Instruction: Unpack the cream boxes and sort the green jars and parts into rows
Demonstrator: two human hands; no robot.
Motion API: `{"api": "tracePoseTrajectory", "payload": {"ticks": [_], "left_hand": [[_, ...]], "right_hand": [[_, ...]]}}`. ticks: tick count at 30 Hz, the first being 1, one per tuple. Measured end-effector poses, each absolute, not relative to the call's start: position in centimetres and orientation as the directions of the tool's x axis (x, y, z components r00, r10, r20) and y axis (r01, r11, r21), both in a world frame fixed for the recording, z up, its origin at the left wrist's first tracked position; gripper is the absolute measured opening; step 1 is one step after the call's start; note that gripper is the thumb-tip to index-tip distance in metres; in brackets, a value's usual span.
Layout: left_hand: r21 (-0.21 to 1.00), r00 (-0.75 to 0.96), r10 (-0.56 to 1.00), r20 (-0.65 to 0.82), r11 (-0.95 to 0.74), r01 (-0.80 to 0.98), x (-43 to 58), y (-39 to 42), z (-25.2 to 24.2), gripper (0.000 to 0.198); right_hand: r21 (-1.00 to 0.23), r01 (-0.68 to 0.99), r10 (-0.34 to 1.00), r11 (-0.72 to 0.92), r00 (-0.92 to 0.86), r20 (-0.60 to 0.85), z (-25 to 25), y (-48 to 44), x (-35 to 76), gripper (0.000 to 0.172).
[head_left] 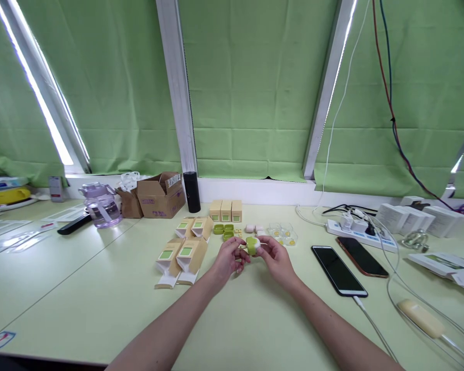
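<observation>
Two hands, one piece. Left hand point(229, 258) has its fingertips pinched on the green side of a small green-and-white piece point(252, 246), other fingers loosely curled; right hand point(275, 258) grips the white side between thumb and fingers. Piece is at frame center, slightly below mid-height, held above the table point(232, 330).

Just beyond the hands, center: 3 green cups point(218, 229) in a cluster, some small yellow pieces point(237, 233) beside them (too small to count), at least 2 pale pink pieces point(250, 228), then a group of clear domes point(286, 233) with yellow inside, looks like 4, overlapping.

Center left of the hands: 4 open tan boxes point(192, 253) lying in 2 rows of 2, each with a green label; flaps out on the nearer 2. Behind the cups: 3 upright tan boxes point(226, 211), side by side.

Further back, left of center: 1 black cylinder point(192, 192), 1 open brown carton point(161, 197), 1 purple bottle point(100, 206).

Right of frame: 2 phones point(339, 271), side by side, the nearer one with a cable plugged in; 1 power strip point(361, 236) behind them; 1 cream-colored device point(421, 318) at lower right, cable attached.
</observation>
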State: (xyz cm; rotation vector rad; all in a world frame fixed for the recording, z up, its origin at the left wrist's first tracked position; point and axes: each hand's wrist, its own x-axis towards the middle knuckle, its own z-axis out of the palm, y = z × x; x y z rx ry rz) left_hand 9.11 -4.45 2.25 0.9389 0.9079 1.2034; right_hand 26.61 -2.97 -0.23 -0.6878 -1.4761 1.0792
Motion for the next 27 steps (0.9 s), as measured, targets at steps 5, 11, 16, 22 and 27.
{"api": "tracePoseTrajectory", "payload": {"ticks": [5, 11, 16, 22, 27], "left_hand": [[0.947, 0.091, 0.994, -0.057, 0.083, -0.311, 8.7, -4.1, 2.0, 0.040], [0.960, -0.040, 0.999, -0.031, 0.018, -0.280, 8.6, -3.8, 2.0, 0.038], [0.968, -0.146, 0.988, 0.046, -0.080, -0.236, 8.5, -3.7, 2.0, 0.035], [0.969, -0.135, 0.965, 0.224, -0.236, -0.078, 8.9, -3.9, 2.2, 0.039], [0.947, -0.045, 0.946, 0.321, -0.320, 0.037, 9.4, -4.6, 2.6, 0.043]], "right_hand": [[-0.883, -0.455, 0.952, 0.112, -0.206, 0.227, 0.0, -2.4, 27.0, 0.046], [-0.820, -0.564, 0.961, -0.095, -0.266, 0.071, 0.1, -2.4, 27.3, 0.047], [-0.810, -0.580, 0.967, -0.081, -0.244, 0.078, 0.2, -2.5, 27.2, 0.047], [-0.876, -0.453, 0.968, 0.165, -0.098, 0.232, 0.3, -2.8, 26.9, 0.047], [-0.915, -0.269, 0.943, 0.300, -0.063, 0.328, 0.4, -3.2, 26.6, 0.046]]}}
